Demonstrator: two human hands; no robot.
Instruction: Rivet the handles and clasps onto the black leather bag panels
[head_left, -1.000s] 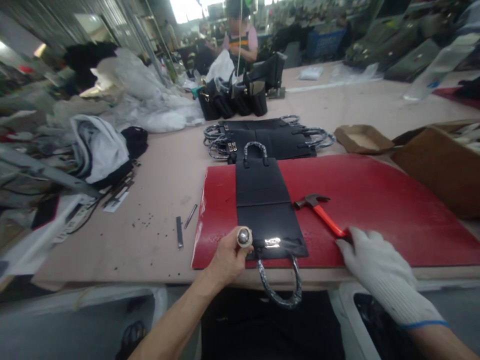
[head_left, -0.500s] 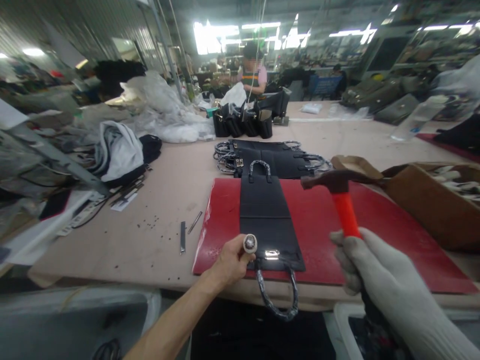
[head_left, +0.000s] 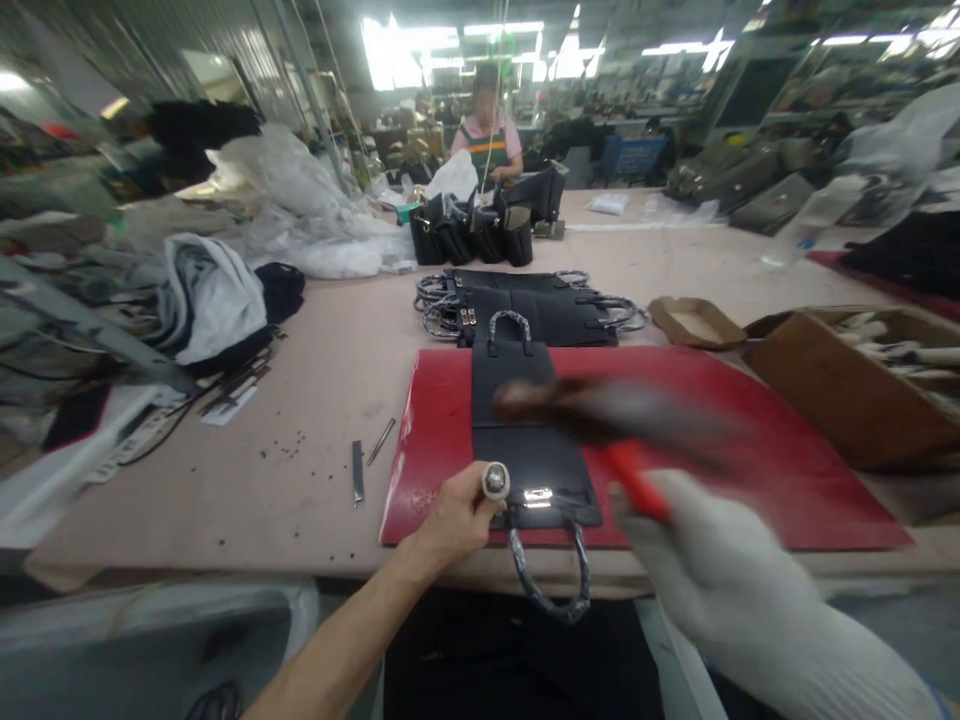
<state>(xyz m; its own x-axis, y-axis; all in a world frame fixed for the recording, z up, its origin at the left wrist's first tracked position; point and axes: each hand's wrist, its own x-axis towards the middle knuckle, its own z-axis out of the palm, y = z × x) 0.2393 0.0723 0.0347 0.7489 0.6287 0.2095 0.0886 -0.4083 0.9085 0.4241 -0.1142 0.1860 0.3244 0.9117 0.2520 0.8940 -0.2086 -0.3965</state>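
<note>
My bare left hand (head_left: 454, 520) grips an upright punch (head_left: 496, 481), seen end-on, its metal top ringed by pale wrapping. The punch stands over the left edge of a black bag piece (head_left: 525, 460), near its shiny metal clasp (head_left: 538, 497); its lower tip is hidden. In my white-gloved right hand (head_left: 712, 560) is a hammer (head_left: 637, 480) with a red-orange handle. Motion blurs the hammer's head, which is raised above the bag piece, up and to the right of the punch. Under the bag piece lies a red board (head_left: 439, 420). One wrapped bag handle (head_left: 551, 605) hangs over the table edge.
Beyond the board lie more black bag pieces (head_left: 532, 315), with standing black bags (head_left: 472, 235) behind. Two metal tools (head_left: 358, 472) rest at left. A brown box (head_left: 832, 385) and a shallow tray (head_left: 697, 322) sit at right. Another person (head_left: 491, 140) is across the table.
The hammer has swung left and its head has blurred, with my right hand moving left too. My left hand and the punch stay at the bag piece. The whole view has shifted slightly.
</note>
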